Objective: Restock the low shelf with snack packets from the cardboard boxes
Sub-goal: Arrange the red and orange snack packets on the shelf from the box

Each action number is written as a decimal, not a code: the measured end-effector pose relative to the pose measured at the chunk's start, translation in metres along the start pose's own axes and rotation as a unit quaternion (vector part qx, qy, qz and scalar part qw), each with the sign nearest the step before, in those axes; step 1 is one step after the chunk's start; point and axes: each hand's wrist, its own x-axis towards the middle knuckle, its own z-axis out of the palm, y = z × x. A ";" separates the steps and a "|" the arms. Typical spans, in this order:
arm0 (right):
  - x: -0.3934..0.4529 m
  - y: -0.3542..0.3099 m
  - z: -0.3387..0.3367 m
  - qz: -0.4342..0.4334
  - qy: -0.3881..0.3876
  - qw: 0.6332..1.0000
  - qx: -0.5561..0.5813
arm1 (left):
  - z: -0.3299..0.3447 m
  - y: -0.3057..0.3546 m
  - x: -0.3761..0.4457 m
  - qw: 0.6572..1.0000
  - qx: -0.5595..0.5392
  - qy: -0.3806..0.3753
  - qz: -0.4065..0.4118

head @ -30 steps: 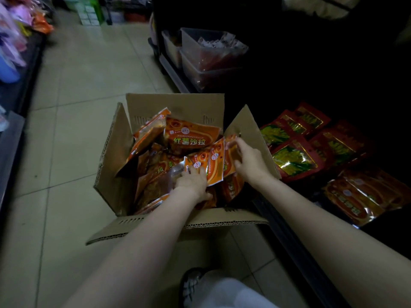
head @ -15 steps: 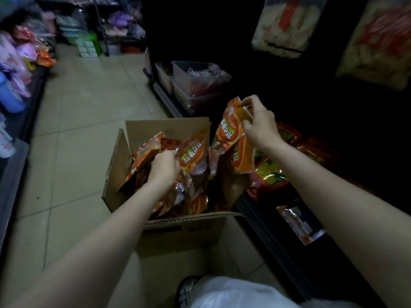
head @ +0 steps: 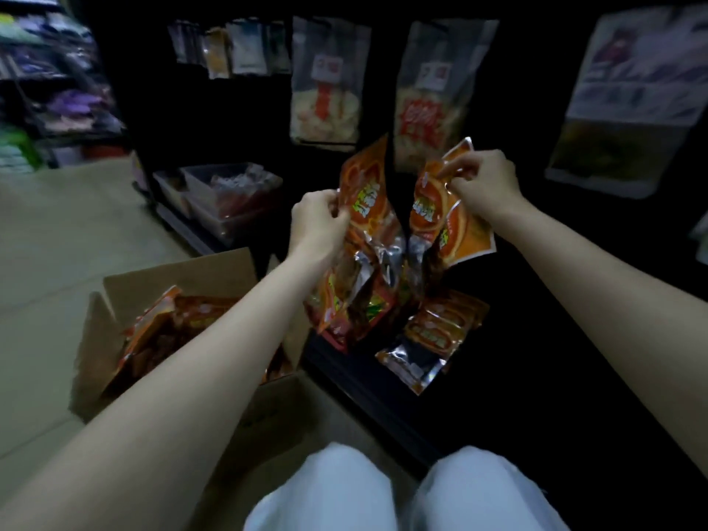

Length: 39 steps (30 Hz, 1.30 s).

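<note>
- Left hand (head: 320,216) pinches a bunch of orange packets (head: 364,208) by their top edges; right hand (head: 484,182) pinches a second bunch (head: 436,220).
- Both bunches hang long axis vertical, directly above the shelf (head: 383,381); the right hand is nearer its interior.
- Box (head: 180,277) lies left, still stocked.
- Packet print blurred, unreadable.
</note>
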 end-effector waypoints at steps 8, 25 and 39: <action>-0.021 0.076 0.000 -0.114 -0.125 0.974 -0.154 | 0.145 -0.035 -0.030 0.979 0.013 -0.159 -0.129; -0.094 0.287 0.113 0.178 -0.306 0.893 -0.278 | 0.246 -0.139 -0.071 0.953 0.012 -0.241 -0.185; -0.088 0.346 0.157 0.181 -0.177 0.917 -0.309 | 0.274 -0.154 -0.066 0.949 -0.059 -0.239 -0.195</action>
